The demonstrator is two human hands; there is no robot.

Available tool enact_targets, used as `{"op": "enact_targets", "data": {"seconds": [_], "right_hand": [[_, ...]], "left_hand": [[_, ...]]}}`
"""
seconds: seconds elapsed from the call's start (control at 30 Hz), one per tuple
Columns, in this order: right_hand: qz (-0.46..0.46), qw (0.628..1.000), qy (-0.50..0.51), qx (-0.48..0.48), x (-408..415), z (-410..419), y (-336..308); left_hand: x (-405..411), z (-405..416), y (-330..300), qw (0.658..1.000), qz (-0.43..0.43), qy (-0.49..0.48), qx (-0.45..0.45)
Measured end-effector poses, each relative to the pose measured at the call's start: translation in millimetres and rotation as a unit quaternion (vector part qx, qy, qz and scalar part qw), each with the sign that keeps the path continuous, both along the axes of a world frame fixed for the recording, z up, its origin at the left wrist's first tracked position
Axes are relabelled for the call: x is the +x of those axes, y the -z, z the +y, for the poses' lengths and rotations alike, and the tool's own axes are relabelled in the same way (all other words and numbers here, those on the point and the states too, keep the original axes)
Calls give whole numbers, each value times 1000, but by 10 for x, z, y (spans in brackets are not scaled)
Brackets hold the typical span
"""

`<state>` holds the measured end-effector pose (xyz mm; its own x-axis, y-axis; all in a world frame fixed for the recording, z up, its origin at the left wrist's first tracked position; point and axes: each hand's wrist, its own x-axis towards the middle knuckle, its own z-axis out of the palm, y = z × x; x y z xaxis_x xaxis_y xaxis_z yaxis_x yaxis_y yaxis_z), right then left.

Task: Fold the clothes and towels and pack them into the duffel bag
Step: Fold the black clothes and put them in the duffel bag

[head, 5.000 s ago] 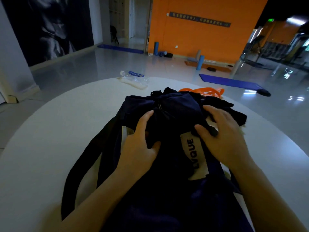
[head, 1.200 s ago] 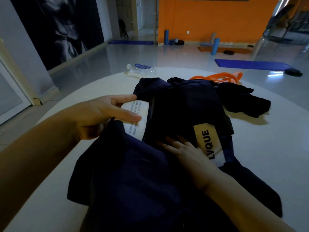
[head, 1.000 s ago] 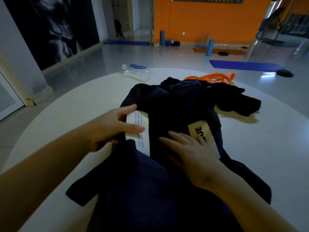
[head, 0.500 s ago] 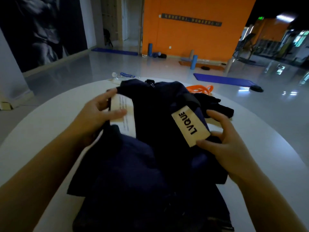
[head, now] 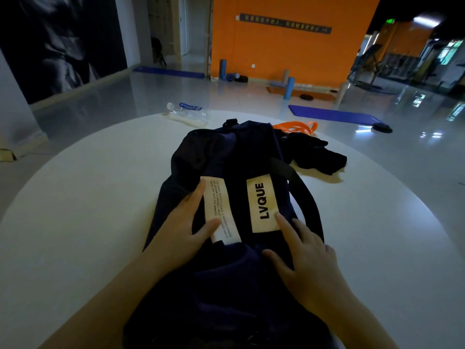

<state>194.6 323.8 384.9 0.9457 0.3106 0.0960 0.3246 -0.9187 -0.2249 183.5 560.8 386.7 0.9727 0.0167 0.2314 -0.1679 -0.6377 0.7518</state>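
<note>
A dark navy fabric duffel bag [head: 226, 222] lies lengthwise at the middle of the round white bench [head: 88, 210]. The left hand [head: 181, 233] rests at its 9 o'clock side, thumb and fingers [head: 196, 197] pinching a cream printed label [head: 219, 210]. The right hand [head: 307, 260] lies flat at 3 o'clock, fingers straight, forefinger touching the cream "LVQUE" patch [head: 263, 202]. Toward 1 o'clock, a crumpled black garment [head: 317, 154] lies beside an orange resistance band [head: 297, 127]; at 11 o'clock, a clear plastic bottle [head: 188, 112].
</note>
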Motion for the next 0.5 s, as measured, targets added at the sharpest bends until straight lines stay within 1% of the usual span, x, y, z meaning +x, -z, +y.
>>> {"op": "enact_targets", "data": {"seconds": [0.07, 0.13, 0.2, 0.23, 0.27, 0.3, 0.33, 0.37, 0.43, 0.47, 0.5], "right_hand": [[-37, 998, -4, 49, -194, -52, 101], [-21, 994, 11, 104, -380, -44, 181], [32, 990, 6, 134, -521, 18, 313], [29, 991, -1, 127, -537, 67, 370], [36, 994, -20, 104, -521, 129, 368], [71, 993, -40, 84, -507, 185, 353], [123, 988, -49, 75, -497, 235, 315], [154, 984, -51, 68, -475, 288, 289], [162, 981, -74, 78, -420, 395, 283], [160, 978, -89, 95, -396, 466, 318], [165, 975, -98, 115, -362, 550, 318]], "left_hand": [[-243, -23, -20, 1000, 1, -28, 11], [-561, -83, -39, 999, 14, -43, -29], [-841, -184, -5, 998, 26, -29, -56], [-923, -240, 56, 998, 39, -22, -35], [-967, -281, 131, 998, 57, -18, 21], [-981, -290, 236, 993, 77, -16, 87], [-961, -265, 330, 986, 95, -10, 133], [-936, -219, 393, 979, 108, -1, 172], [-931, -81, 449, 970, 138, -13, 202], [-918, 14, 471, 966, 140, -22, 215], [-915, 120, 489, 966, 107, -44, 230]]}}
